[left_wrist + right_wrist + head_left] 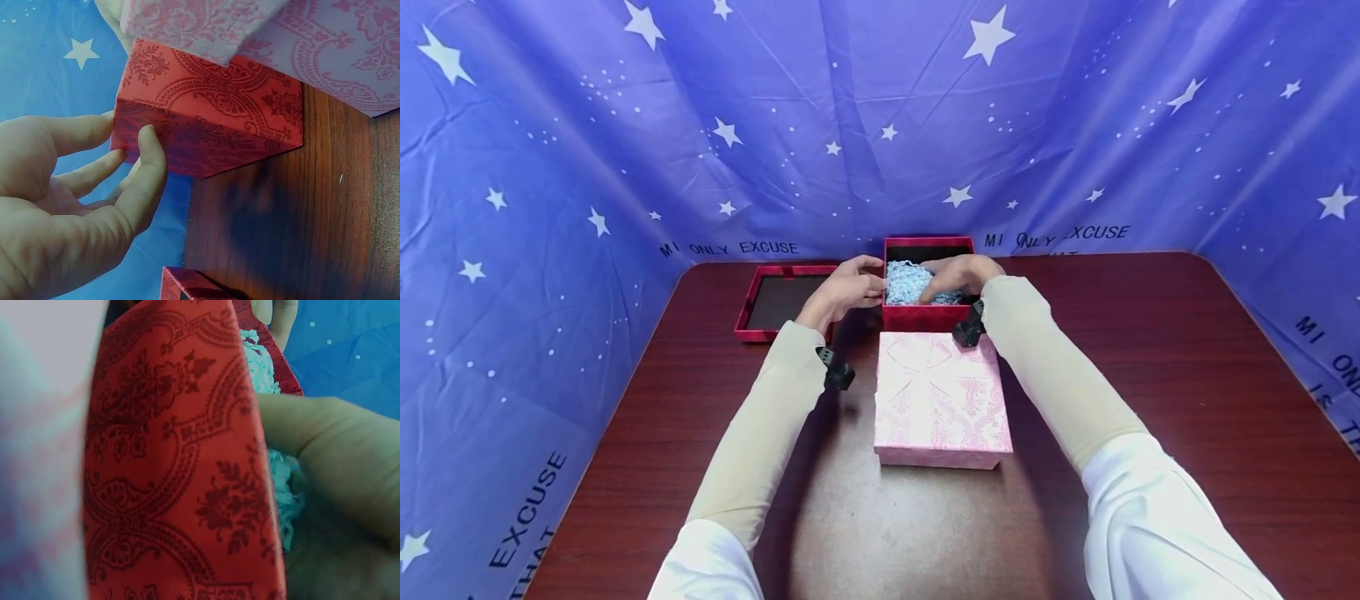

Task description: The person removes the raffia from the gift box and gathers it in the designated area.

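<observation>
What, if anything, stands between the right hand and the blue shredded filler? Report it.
Nothing visible does: the right hand reaches into the open red box and touches the blue shredded filler. The pink box stands in front, outside that path.

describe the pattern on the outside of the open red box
The red box has darker red flowers and scrolls, clearest in the right wrist view.

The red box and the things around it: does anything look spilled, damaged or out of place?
Nothing stands out. The blue shredded filling lies inside the red box, beneath the right hand, with none visibly spilled; the pink box looks closed and undamaged, and the shallow red tray lies flat.
</observation>
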The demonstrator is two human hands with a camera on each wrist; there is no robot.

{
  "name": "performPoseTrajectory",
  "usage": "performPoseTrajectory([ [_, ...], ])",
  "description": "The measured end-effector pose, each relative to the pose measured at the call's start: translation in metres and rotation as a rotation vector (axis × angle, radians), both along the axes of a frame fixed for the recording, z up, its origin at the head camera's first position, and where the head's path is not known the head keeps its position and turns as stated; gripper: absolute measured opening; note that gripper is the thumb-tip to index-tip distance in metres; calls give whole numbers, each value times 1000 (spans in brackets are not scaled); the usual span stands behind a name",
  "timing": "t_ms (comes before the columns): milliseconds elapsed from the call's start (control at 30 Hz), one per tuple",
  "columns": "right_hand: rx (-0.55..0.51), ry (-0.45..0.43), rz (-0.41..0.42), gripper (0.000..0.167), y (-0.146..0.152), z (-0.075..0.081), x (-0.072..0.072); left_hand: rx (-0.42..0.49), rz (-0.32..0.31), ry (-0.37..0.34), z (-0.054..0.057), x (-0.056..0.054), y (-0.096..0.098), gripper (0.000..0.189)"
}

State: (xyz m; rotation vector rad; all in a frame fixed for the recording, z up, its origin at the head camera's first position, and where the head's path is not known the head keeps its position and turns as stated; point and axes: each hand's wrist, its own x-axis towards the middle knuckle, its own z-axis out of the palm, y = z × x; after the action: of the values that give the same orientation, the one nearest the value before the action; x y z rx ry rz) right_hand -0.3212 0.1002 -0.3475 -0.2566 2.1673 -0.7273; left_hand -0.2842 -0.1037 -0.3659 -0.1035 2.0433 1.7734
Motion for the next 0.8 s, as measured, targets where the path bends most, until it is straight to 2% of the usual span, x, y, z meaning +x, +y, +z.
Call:
performPoseTrajectory([
  [233, -10, 77, -13, 85, 0, 3, 2, 3, 6, -5, 1, 2, 0, 51],
  [467, -5, 145, -44, 82, 2, 20, 5, 1, 4, 2, 0, 2, 0, 50],
  [800, -33, 186, -100, 83, 13, 40, 8, -8, -13, 1, 0, 2, -1, 50],
])
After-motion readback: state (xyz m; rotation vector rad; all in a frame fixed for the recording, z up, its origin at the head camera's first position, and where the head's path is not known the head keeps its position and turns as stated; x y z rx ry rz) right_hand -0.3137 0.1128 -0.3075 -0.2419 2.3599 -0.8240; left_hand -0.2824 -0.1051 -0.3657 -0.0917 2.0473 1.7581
